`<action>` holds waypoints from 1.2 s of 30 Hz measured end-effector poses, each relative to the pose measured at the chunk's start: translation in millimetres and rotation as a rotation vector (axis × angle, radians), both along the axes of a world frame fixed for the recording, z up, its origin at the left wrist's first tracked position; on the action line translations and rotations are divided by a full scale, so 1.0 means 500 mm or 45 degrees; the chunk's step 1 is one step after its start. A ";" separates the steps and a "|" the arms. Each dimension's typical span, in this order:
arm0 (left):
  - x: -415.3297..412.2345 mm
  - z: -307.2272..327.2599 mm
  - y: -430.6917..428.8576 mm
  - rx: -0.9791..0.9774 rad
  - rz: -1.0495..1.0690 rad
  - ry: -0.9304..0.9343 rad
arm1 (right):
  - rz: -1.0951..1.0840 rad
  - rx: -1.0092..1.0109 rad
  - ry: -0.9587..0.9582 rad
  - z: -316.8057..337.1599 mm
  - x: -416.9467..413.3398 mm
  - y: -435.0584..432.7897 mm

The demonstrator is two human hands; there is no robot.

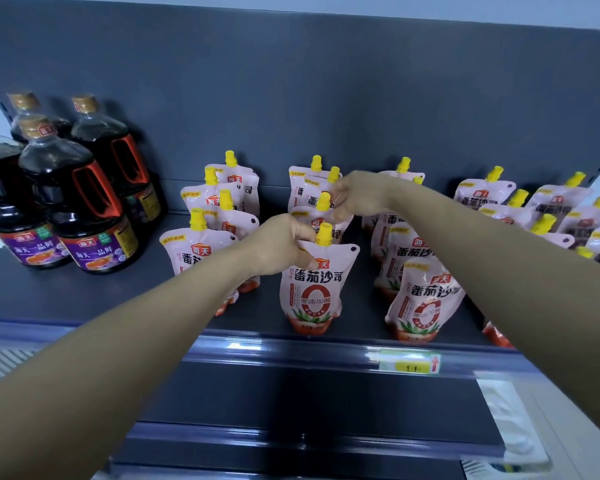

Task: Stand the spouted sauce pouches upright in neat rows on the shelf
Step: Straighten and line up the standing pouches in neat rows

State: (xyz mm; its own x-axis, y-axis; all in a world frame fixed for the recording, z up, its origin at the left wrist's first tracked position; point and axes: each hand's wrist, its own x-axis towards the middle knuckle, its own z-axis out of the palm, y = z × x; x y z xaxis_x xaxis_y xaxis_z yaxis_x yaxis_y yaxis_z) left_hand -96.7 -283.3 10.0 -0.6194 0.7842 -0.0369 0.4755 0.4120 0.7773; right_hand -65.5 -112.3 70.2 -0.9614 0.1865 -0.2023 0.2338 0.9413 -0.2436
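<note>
**Shelf check: pouch rows, both hands at the middle file**

Noted two bare forearms nearest the lens, reaching in from the lower corners toward the middle of the shelf [84, 296].

Found the left hand [281, 244] on the front pouch [314, 285], with thumb and fingers [302, 234] curled and pinching its top left corner beside the yellow spout. Recorded that pouch upright at the front edge of the shelf, about mid-length.

Found the right hand [357, 195] at the second pouch [321, 221] directly behind it, fingers curled against its top edge. Could not tell whether anything is actually gripped.

Logged more pouches upright behind these two, in a file running to the back panel [326, 81].

Logged a left file of pouches [194, 251] standing upright, partly hidden by the left forearm.

Logged a right front pouch [425, 299] near the front edge, leaning rather than straight.

Observed a loose cluster of pouches [499, 202] toward the right end, at mixed angles.

Observed dark sauce bottles [80, 209] grouped at the left end.

Noted a price tag [409, 362] on the front rail, below the right front pouch.
</note>
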 end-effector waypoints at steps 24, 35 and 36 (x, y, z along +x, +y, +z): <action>-0.025 0.075 -0.008 0.160 0.032 -0.140 | 0.000 -0.229 -0.113 0.057 0.011 0.042; -0.114 0.097 0.068 0.085 0.286 0.204 | -0.122 0.053 0.144 0.075 -0.059 0.082; -0.125 0.096 0.076 0.055 0.296 0.218 | -0.126 0.075 0.132 0.069 -0.069 0.082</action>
State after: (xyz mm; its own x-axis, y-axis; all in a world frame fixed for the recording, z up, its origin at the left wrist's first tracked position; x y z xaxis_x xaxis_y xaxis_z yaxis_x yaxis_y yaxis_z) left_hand -159.0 -245.2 58.1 -0.7771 0.6189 0.1143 0.4980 0.4937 0.7129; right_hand -100.2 -71.1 104.9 -0.9529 0.2901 -0.0889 0.3028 0.9283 -0.2159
